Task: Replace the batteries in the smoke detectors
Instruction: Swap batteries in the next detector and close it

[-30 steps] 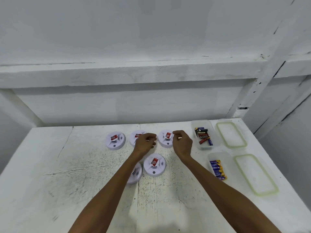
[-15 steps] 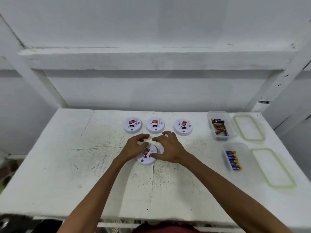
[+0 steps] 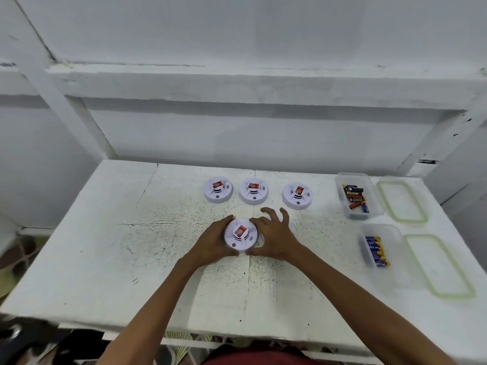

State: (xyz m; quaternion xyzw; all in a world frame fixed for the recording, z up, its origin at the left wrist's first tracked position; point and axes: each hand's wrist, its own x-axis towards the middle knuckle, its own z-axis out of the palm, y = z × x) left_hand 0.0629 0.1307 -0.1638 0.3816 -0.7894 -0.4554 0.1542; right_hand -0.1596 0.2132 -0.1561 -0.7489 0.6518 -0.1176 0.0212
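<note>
**Entry: smoke detector (image 3: 240, 235).** Round, white, red label on top. It is at the middle front of the bench (image 3: 105, 246); whether it rests there or is just lifted cannot be told.

**Left hand (image 3: 210, 243):** curled round the left rim, grasping it.

**Right hand (image 3: 275, 238):** forefinger and thumb clasp the right rim, with the other fingers splayed and raised. A pale edge shows under the palm, and what it is cannot be told.

**Also listed:**
- Three more smoke detectors (image 3: 254, 191), in a row behind, apart from both hands.
- Tub (image 3: 350, 175) of mixed batteries (image 3: 354, 197), far right.
- Second tub (image 3: 390, 233) of blue batteries (image 3: 376, 251), nearer.
- Two lids (image 3: 402, 201), beside the tubs.

**Hazards, as judged:**
- The rim looks smooth. If the case must be twisted open, the grip may slip, and a freed cover could skid into the back row.
- The splayed fingers lie near the rightmost detector of that row and could nudge it.
- All four detectors look alike, so a finished one may be confused with one not yet done unless they are kept apart.
- The two tubs sit close together, so a spent cell may be dropped among the fresh ones.
- A cell seated the wrong way round would leave the detector dead.
</note>
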